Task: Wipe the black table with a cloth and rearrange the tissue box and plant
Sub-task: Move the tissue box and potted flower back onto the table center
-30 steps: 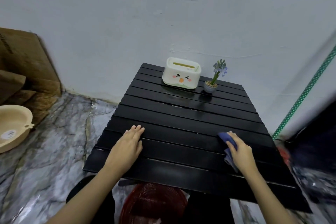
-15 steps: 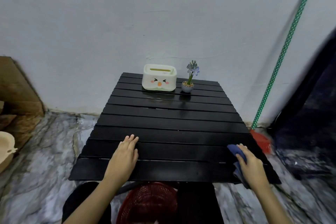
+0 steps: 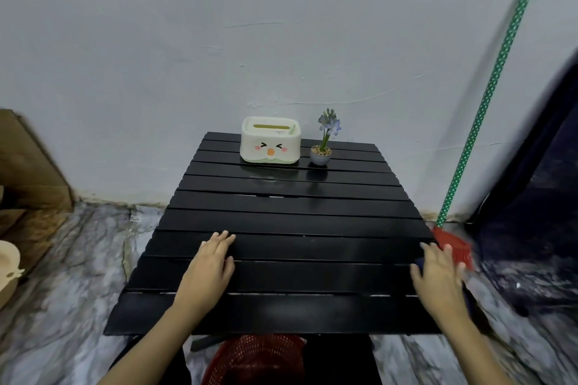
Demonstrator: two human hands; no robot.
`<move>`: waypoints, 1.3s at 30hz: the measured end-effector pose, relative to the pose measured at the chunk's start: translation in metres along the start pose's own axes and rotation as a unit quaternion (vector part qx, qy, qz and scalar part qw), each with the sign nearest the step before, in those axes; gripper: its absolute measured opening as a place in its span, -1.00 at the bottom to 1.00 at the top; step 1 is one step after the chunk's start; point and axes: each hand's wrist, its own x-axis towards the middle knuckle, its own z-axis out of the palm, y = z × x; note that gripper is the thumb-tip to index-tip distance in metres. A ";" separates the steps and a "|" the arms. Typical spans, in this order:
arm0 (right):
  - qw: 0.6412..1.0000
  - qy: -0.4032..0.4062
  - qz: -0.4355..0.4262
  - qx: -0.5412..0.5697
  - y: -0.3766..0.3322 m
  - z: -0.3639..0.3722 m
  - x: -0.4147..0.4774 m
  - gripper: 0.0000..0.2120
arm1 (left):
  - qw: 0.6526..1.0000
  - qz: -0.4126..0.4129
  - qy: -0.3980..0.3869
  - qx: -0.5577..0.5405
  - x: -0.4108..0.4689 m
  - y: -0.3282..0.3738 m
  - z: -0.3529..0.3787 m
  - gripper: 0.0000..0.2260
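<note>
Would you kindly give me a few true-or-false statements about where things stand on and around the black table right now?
1. The tissue box stands at the far end of the black table. True.
2. The plant is to the left of the tissue box. False: it stands to its right.
3. The left hand lies flat on the slats. True.
4. The right hand is beside the tissue box. False: it is at the near right edge.
5. A broom leans against the wall right of the table. True.

A cream tissue box [image 3: 270,140] with a cartoon face stands upright at the far edge of the black slatted bench [image 3: 291,222]. Just beside it, on its right, stands a small potted plant [image 3: 323,141]. The cloth is mostly hidden.
</note>
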 end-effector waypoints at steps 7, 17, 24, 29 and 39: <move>0.971 -0.119 -0.172 0.112 -0.108 0.036 0.075 -0.50 | 1.000 -0.009 -0.003 -0.023 0.097 -0.002 -0.006 -0.60; 0.940 -0.137 -0.191 0.247 -0.235 0.075 0.228 -0.41 | 0.995 -0.069 0.014 -0.067 0.267 -0.030 -0.007 -0.48; 0.923 -0.166 -0.184 0.294 -0.250 0.105 0.262 -0.35 | 0.994 -0.054 0.010 -0.092 0.316 -0.043 0.009 -0.55; 0.903 -0.160 -0.175 0.358 -0.249 0.102 0.253 -0.33 | 0.987 -0.022 0.077 -0.138 0.299 -0.023 0.012 -0.62; 0.896 -0.134 -0.190 0.378 -0.203 0.050 0.176 -0.32 | 0.979 -0.029 0.105 -0.173 0.188 0.029 0.003 -0.56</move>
